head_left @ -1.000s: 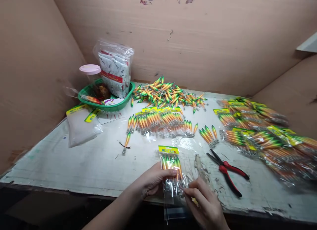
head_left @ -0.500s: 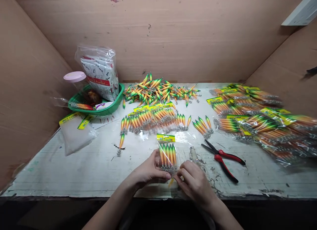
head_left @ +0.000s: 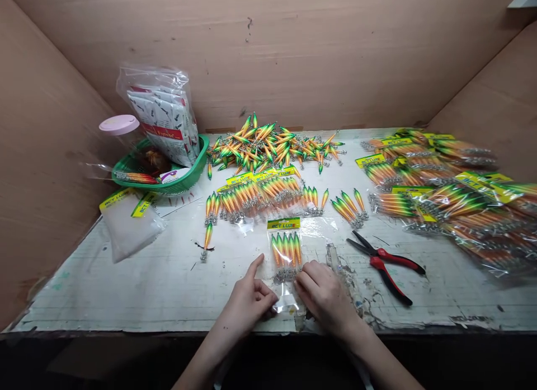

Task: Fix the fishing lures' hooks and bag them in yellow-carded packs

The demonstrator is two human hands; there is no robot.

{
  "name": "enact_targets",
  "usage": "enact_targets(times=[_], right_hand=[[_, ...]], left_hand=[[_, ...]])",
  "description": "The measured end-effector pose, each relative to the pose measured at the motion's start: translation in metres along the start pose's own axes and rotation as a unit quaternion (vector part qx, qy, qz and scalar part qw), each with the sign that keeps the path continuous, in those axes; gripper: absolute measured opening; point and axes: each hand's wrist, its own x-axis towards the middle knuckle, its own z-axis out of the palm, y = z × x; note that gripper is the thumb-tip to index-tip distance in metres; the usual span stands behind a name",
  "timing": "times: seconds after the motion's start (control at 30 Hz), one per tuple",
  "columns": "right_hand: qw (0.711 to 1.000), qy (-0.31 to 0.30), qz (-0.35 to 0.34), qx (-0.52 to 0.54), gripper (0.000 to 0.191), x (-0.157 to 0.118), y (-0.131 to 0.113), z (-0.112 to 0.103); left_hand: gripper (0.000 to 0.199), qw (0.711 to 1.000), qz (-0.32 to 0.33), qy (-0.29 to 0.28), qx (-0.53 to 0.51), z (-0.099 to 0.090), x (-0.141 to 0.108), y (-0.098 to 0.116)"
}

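A clear plastic packet of squid jig lures, with a yellow header, lies flat before me, its hooks toward me and its lower end see-through. My left hand is at its lower left edge, index finger stretched forward, thumb and curled fingers closed at the plastic. On the other side, my right hand has its fingers curled onto the right edge beside the hooks, which hides its fingertips. Beyond the packet, filled packets lie in a row. A few loose lures rest to the right.
Red-handled pliers lie right of my right hand. Filled packets are heaped far right, and a pile of loose lures sits behind. At left are a green basket and bags with yellow headers. Cardboard walls enclose the table.
The packet, tilted up in my left hand before, now lies flat. My left hand has slid down to its lower left edge with its index finger extended. The view has shifted slightly.
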Motion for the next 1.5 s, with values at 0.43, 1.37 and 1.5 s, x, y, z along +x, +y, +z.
enact_targets(times=[0.43,1.37,1.5], right_hand=[[0.962,-0.132,0.127,0.203,0.01,0.0,-0.036,0.014],[0.98,-0.04,-0.194,0.016,0.033,-0.025,0.019,-0.028],[0.974,-0.03,-0.203,0.094,0.03,-0.017,0.021,-0.024]], left_hand=[[0.081,0.992,-0.021,0.052,-0.113,0.003,0.004,-0.007],[0.027,0.805,0.448,-0.086,0.38,-0.033,0.016,-0.003],[0.024,0.845,0.402,-0.111,0.334,-0.036,0.02,-0.007]])
